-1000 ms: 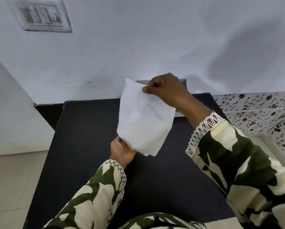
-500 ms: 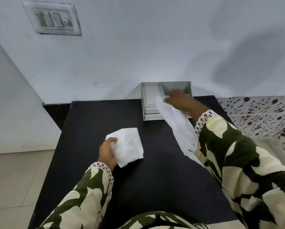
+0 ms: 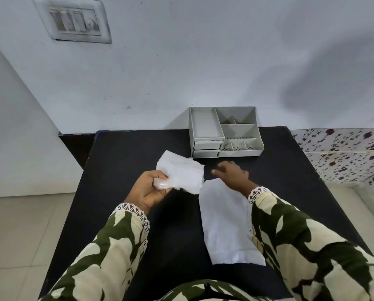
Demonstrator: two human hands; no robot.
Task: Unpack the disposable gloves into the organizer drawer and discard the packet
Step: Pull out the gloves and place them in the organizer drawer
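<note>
My left hand (image 3: 148, 192) grips a folded wad of white disposable gloves (image 3: 181, 177) just above the black table (image 3: 125, 161). The flat white packet (image 3: 225, 224) lies on the table to the right of it, partly under my right forearm. Hovering over the packet's far end, my right hand (image 3: 231, 173) has its fingers spread and holds nothing. The grey organizer (image 3: 205, 127) stands at the table's back edge against the wall. Its two small drawers (image 3: 207, 148) at the front left are pushed in.
The organizer has several open-topped compartments, all looking empty. A switch plate (image 3: 73, 22) is on the wall at the upper left. A speckled counter (image 3: 344, 153) adjoins the table on the right, and tiled floor (image 3: 19, 235) lies to the left.
My right hand drew back from the organizer and let go of the packet, which now lies flat on the table. My left hand lifted the gloves and moved them right.
</note>
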